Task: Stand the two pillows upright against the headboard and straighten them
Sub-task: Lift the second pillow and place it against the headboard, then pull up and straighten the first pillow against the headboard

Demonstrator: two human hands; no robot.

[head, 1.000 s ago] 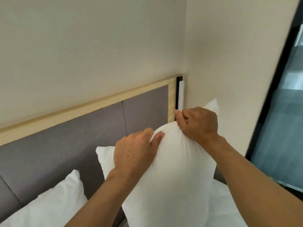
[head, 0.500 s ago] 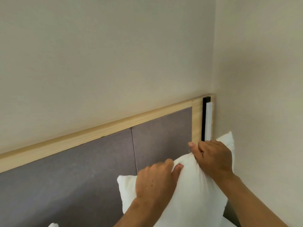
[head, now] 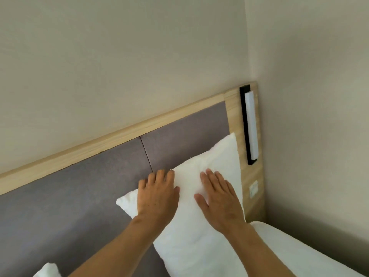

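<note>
— Where is the pillow you're working on?

— The white pillow (head: 199, 232) stands upright against the grey padded headboard (head: 95, 184), at its right end. One top corner reaches up beside the pale wood frame (head: 233, 116) and the other points left over the grey panel.

— And your hands?

— Both lie flat on the front of it, palms down, fingers spread. My left hand (head: 157, 196) sits on the upper left part, its fingertips reaching the top edge and the headboard. My right hand (head: 217, 198) is just beside it on the upper right part. Neither one is gripping; both are opened out and pressing on the fabric, nothing pinched.

— What about the second pillow?

— Only a white corner of the other pillow (head: 48, 270) shows at the bottom left, well apart from the first. I can't tell how it stands.

— Anything else close by?

— A black-framed reading light (head: 250, 124) is mounted upright on the wood strip just right of the pillow, with a small wall switch (head: 253, 188) below it. The white bedding (head: 303, 252) shows at the lower right, next to the beige side wall (head: 311, 96).
</note>
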